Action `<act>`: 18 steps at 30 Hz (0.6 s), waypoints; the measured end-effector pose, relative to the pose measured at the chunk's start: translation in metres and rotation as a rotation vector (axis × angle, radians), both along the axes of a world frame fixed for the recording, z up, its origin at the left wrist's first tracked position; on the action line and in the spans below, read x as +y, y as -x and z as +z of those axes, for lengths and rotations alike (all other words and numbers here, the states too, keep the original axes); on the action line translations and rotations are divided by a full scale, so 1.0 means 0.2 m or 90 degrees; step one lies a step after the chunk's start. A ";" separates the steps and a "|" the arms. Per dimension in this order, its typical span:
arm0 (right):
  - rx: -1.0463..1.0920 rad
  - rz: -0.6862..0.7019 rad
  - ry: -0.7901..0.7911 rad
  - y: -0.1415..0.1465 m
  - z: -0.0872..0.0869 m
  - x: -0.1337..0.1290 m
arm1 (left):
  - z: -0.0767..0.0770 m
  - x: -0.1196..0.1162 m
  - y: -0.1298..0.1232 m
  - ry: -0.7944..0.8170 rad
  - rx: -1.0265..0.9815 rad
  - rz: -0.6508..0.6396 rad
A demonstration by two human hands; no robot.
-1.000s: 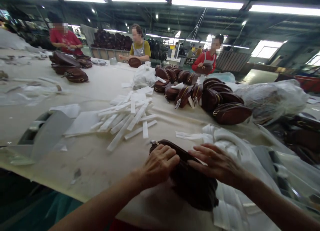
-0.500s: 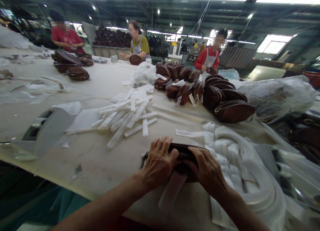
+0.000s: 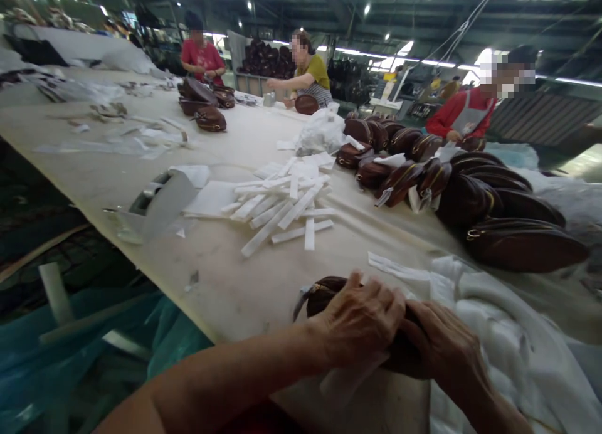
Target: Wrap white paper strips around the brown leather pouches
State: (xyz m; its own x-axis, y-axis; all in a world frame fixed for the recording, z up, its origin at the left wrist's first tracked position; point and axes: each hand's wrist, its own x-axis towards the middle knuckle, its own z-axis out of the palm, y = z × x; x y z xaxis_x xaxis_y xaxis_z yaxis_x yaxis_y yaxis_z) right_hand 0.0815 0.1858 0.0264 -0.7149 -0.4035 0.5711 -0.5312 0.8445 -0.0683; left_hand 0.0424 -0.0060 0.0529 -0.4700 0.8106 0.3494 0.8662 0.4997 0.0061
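A dark brown zippered pouch (image 3: 324,291) lies at the near edge of the table under both my hands. Over its top, my left hand (image 3: 364,312) presses with bent fingers, slightly blurred. My right hand (image 3: 439,337) grips the right end of the pouch, thumb on the near side. The two hands meet in the middle and cover most of the pouch; its left end with a zipper and a dark strap shows. A white foam strip (image 3: 350,381) sticks out below it toward me.
White foam strips (image 3: 286,202) are heaped on the table (image 3: 235,283), with a tape dispenser (image 3: 160,202) to their left. Brown pouches (image 3: 527,239) stand in rows at right, near rolled white foam (image 3: 508,321). Several co-workers (image 3: 313,73) are across the table.
My view has turned left, so the table's things sit farther right. My left hand has moved across the pouch toward my right hand and now covers its upper middle.
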 end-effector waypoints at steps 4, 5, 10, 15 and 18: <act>-0.010 -0.015 0.037 -0.01 0.01 -0.01 | 0.01 0.07 0.01 0.020 -0.043 -0.010; -0.016 -0.012 0.047 -0.02 0.02 -0.02 | 0.00 0.07 0.01 0.007 -0.038 -0.024; -0.111 0.027 0.117 -0.01 0.09 -0.06 | -0.01 0.02 0.06 -0.018 -0.017 -0.079; -0.298 0.036 0.237 0.08 0.11 -0.07 | 0.01 -0.10 0.11 -0.025 0.003 -0.050; -0.423 0.030 0.232 0.24 0.10 -0.09 | -0.01 -0.16 0.11 -0.029 0.006 -0.032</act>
